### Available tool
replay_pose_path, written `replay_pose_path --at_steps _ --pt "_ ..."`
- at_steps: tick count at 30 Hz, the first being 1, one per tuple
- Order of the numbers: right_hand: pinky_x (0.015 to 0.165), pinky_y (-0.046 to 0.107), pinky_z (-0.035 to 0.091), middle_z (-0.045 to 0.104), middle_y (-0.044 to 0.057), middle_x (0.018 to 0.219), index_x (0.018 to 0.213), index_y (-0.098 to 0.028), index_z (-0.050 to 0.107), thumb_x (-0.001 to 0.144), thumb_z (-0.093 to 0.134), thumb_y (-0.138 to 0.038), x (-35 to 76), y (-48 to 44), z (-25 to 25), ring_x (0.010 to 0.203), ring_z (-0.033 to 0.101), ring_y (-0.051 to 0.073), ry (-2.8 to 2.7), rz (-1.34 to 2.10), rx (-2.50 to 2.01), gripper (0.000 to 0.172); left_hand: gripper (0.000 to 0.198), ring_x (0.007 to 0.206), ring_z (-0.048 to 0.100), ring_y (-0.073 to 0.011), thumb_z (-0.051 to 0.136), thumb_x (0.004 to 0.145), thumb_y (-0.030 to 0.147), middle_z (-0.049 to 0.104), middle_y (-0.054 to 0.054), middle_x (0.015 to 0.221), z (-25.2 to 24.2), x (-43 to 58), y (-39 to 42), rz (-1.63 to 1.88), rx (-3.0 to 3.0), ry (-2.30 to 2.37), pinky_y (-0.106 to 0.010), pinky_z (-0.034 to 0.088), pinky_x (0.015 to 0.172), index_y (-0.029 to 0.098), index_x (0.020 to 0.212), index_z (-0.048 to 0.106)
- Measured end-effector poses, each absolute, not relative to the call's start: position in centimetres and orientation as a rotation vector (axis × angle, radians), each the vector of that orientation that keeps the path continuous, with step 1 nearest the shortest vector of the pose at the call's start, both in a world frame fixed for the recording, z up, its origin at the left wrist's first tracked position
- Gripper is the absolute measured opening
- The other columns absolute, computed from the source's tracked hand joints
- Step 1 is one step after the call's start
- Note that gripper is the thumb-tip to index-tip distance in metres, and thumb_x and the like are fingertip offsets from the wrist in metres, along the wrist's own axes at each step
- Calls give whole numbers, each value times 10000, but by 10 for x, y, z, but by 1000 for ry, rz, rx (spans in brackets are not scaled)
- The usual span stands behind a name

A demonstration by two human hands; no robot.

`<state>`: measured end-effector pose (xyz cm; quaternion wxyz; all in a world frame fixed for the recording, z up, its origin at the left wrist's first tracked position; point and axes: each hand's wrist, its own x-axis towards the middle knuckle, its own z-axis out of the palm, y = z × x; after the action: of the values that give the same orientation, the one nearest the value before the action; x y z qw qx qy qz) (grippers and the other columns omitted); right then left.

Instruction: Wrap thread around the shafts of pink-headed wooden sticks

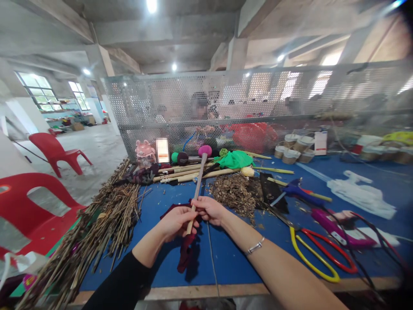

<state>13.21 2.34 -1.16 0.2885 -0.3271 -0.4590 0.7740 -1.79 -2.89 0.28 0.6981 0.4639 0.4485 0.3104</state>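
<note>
Both hands meet over the blue table (232, 262) near its middle. My left hand (177, 221) is closed round the lower part of a thin bamboo stick (198, 178) and a dark red cloth (187, 252) that hangs down from it. My right hand (209, 209) pinches the same stick just above, fingers closed. The stick slants up and away, ending in a round pink ball head (204, 150). A silver bracelet (256, 246) sits on my right wrist.
A heap of dry twigs (103, 224) covers the table's left side. Beyond lie more sticks with ball heads (180, 172), green cloth (234, 159), a pile of shavings (234, 191), yellow and red shears (319, 254), a purple tool (335, 230). People sit behind a mesh screen (258, 99). Red chairs (54, 150) stand left.
</note>
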Motion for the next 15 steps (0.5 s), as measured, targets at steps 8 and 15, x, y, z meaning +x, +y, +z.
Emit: replay_pose_path --at_steps 8,15 --pt "324 152 42 361 -109 417 800 -149 496 658 661 -380 133 23 -7 326 154 6 -1202 2087 -788 317 285 559 581 -90 626 687 351 634 -50 738 7 -16 -29 721 917 901 -188 439 498 120 852 602" --pt "308 163 61 435 -78 419 650 -150 454 637 667 -374 127 20 -12 302 219 7 -1295 1969 -933 310 325 523 586 -127 645 649 408 621 -38 648 1 -15 -29 700 1087 1085 -192 402 432 128 797 572"
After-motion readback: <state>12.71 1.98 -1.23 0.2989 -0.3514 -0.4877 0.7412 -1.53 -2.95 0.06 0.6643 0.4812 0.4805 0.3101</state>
